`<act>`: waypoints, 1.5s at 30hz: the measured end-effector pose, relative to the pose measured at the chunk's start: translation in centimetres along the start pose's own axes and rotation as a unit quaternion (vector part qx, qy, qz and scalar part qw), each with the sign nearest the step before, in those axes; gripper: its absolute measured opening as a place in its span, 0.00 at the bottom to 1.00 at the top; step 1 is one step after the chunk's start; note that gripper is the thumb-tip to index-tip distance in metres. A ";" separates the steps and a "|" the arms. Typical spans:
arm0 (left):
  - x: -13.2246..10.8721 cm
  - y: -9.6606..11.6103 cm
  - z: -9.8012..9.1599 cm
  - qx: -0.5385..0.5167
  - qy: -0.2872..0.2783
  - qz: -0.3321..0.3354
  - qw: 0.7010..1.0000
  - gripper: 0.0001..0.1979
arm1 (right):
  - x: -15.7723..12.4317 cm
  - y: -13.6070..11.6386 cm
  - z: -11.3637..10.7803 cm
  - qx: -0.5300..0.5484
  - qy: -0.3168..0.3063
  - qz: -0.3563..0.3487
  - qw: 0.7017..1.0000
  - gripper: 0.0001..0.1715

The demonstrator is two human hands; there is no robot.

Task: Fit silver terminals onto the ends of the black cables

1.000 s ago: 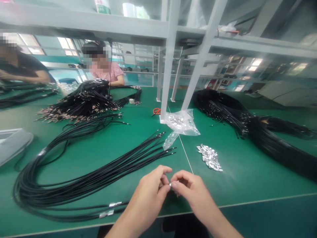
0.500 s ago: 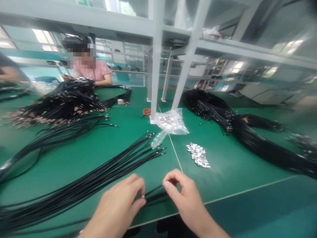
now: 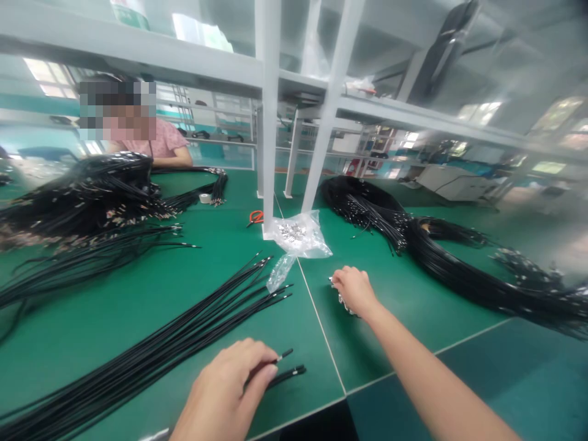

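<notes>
My left hand (image 3: 229, 387), low in the middle, pinches a black cable (image 3: 286, 353) between thumb and finger. The cable's tip sticks out past the fingertips and shows a small silvery band. Just under it, more black cable ends (image 3: 294, 372) lie close together. My right hand (image 3: 359, 294) is over the small pile of silvery metal sleeves (image 3: 343, 304) and hides most of it. Its fingers are bent down and drawn together at the pile; what lies between them is hidden. A row of long black cables (image 3: 151, 346) runs across the table left of my left hand.
A clear plastic bag (image 3: 301, 236) of small metal pieces lies by the white rack post (image 3: 270, 153). Orange-handled cutters (image 3: 256, 217) are beside it. Black cable bundles (image 3: 459, 275) lie right, and a heap (image 3: 105, 190) left. Across the table sits a person (image 3: 163, 144).
My right hand has left the cable end near my left hand and reached forward to the metal pile. My left hand keeps its pinch. The view has swung right.
</notes>
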State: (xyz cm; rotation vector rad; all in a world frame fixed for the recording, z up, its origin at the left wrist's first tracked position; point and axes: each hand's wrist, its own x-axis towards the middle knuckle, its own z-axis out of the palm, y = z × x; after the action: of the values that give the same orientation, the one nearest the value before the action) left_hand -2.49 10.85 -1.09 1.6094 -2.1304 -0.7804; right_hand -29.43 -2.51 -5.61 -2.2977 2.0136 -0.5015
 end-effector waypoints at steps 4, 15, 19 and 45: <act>0.0 -0.1 0.1 0.003 -0.006 0.002 1.000 0.11 | 1.2 -0.1 0.9 -0.061 -0.038 -0.027 0.997 0.06; -0.9 0.7 0.1 -0.096 0.072 0.002 0.993 0.08 | -2.9 -2.6 -1.7 0.203 0.009 0.002 0.979 0.12; -1.4 0.9 0.3 -0.106 0.101 0.028 0.989 0.10 | -7.9 -7.4 -1.2 0.622 -0.106 0.068 0.773 0.10; -1.8 1.4 0.7 0.030 0.064 0.032 0.997 0.16 | -10.9 -11.0 -1.2 0.684 -0.139 0.098 0.709 0.12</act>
State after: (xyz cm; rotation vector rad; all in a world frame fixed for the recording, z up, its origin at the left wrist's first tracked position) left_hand -3.46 13.02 -0.68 1.5683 -2.1201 -0.5829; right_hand -20.32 9.98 -4.08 -1.0745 0.9624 -1.0407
